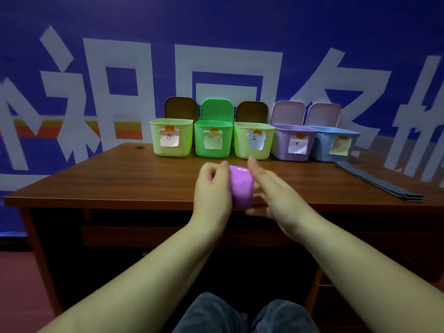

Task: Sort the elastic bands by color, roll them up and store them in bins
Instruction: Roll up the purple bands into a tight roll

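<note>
Nearest, the person's knees (242,316) in grey trousers show at the bottom edge, with both bare forearms reaching out over them toward the desk (120,179). The left hand (212,188) has its fingers curled round the left side of a purple band (241,186), which is rolled into a fat loop and held up above the desk's near edge. The right hand (269,186) lies against the roll's right side with fingers fairly straight and pointing away, the thumb underneath; whether it pinches the band or only steadies it I cannot tell, as the hand is blurred

Far across the desk five bins stand in a row, lids raised behind them, each with a paper label taped on its front. From left to right: a pale green bin (171,138), a bright green bin (212,139), another pale green bin (253,140), a purple bin (292,143) and a blue bin (335,144). The roll hangs nearer than the bins, roughly in line with the middle one. On the right of the desk lies a flat stack of grey bands (374,181), running from the blue bin toward the near right. Behind is a blue wall (216,25) with big white characters
</note>
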`<state>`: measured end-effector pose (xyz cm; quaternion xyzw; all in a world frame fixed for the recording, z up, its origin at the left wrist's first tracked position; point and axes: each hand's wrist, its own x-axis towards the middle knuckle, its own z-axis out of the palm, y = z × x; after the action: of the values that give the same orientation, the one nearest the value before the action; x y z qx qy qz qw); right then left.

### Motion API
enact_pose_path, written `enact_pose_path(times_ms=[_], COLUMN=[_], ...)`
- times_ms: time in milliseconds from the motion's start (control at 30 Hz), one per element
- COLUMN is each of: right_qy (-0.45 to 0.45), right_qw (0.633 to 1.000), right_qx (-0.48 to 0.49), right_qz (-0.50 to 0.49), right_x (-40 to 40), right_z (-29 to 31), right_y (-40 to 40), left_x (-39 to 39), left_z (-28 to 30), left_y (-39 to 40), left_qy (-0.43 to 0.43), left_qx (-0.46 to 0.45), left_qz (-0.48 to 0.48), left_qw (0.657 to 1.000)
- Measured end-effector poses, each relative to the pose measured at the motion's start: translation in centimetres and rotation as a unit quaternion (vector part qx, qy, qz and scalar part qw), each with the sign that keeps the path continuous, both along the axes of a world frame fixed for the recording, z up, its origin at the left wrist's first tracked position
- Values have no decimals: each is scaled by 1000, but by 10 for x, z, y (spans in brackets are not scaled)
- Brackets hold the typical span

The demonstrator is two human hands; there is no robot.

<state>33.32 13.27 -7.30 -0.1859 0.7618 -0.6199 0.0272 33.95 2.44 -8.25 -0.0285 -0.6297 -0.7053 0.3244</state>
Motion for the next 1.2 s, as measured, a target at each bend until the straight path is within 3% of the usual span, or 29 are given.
enact_pose_path(times_ms=[100,200,267,333,400,500,567,633,833,967,1067,1133,1200], right_qy=[-110,-8,94,215,281,358,446,484,363,303,203,179,219], right_qw=[993,998,989,960,936,908,863,844,912,935,966,970,958], right_qx=[-49,-26,26,97,136,142,154,142,-2,-12,-55,-56,-31], right_qz=[13,-59,-109,-149,-163,-168,-181,-184,-194,-185,-153,-157,-185], right_x=[5,7,6,4,4,5,5,5,5,4,1,-2,-4], right_z=[3,1,-2,-10,-18,-24,-24,-23,-8,-2,3,2,-3], right_y=[-7,-9,-6,-1,0,-4,-6,-7,-19,-15,-14,-15,-15], left_x=[7,7,5,9,11,9,8,10,12,11,9,9,8], left_z=[-10,-15,-14,-9,-3,2,0,-3,-5,-4,-12,-17,-16], left_y=[4,-7,-13,-12,-8,-7,-9,-8,4,6,5,5,7], left_qy=[107,171,161,91,11,-43,-42,-15,40,92,101,94,62], left_qx=[-120,-257,-314,-259,-170,-194,-209,-203,-172,-218,-253,-254,-220], left_qz=[3,52,48,-50,-110,-47,-38,-22,44,78,93,93,56], left_qw=[987,950,934,960,979,979,976,979,983,969,958,958,972])
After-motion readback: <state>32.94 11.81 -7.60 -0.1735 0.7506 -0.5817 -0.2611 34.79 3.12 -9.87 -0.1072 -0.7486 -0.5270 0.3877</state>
